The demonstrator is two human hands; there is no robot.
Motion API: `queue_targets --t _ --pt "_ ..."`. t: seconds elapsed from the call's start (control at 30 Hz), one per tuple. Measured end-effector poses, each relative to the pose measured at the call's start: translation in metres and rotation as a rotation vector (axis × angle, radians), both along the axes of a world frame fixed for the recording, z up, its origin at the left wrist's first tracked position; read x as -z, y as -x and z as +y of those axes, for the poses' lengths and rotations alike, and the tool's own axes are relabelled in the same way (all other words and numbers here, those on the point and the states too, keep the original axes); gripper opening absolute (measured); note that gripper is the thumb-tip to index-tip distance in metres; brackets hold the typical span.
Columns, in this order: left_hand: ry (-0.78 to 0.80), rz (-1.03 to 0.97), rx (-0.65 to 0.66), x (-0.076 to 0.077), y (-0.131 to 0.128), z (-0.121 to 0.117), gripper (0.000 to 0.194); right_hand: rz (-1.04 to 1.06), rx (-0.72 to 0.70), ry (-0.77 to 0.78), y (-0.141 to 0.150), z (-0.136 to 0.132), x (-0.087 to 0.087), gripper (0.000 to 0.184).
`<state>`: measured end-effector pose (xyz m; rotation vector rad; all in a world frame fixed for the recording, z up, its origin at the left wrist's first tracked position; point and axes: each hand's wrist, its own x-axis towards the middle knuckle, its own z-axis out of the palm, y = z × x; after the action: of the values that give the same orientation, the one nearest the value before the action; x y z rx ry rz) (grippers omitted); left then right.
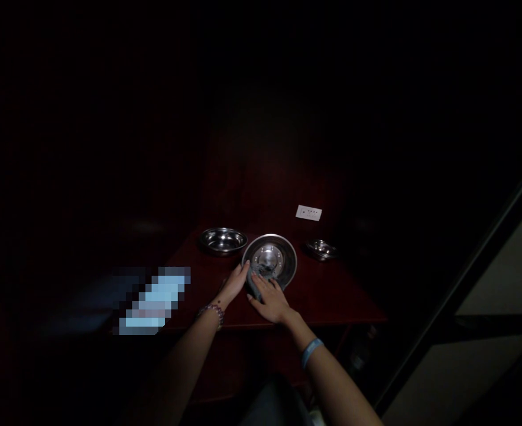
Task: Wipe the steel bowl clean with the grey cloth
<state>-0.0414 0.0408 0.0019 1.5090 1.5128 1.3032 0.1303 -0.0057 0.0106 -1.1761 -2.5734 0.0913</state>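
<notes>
A shiny metal bowl [290, 260] is tilted toward me over the dark red table. At its left rim is my left hand [234, 282], with the fingers closed on the edge. My right hand [269, 299] presses a grey cloth [254, 288] against the bowl's near inner wall; part of the cloth is bunched inside and part hangs over the rim. The fingers of the right hand lie over the cloth. Behind and to the left sits a second metal bowl [223, 239]. Some smaller metal bowls [321, 249], apparently stacked, are at the right.
The dark red table [331, 296] ends at a front edge near my wrists. A white wall socket [308, 213] is set in the back panel. At the left lies a bright blurred-out patch [156, 302]. Below right, a bottle [360, 355] stands in shadow. Surroundings are very dark.
</notes>
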Motion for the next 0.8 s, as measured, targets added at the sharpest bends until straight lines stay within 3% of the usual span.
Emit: queue_targets --t 0.2,0.4,0.63,0.8 --pt "-0.183 -0.179 0.002 0.001 -0.003 -0.003 0.064 0.011 -0.009 -0.024 -0.003 -0.002 -0.001 0.065" --pt "-0.203 -0.202 -0.062 -0.004 -0.004 -0.011 0.066 -0.016 0.019 -0.088 -0.025 0.004 -0.001 0.056" --pt "-0.239 -0.192 -0.068 -0.008 -0.008 -0.015 0.069 0.099 0.343 -0.225 -0.022 0.001 0.010 0.064" --pt "-0.232 -0.174 -0.069 -0.010 -0.008 -0.016 0.064 0.172 0.457 -0.217 -0.005 0.001 0.014 0.060"
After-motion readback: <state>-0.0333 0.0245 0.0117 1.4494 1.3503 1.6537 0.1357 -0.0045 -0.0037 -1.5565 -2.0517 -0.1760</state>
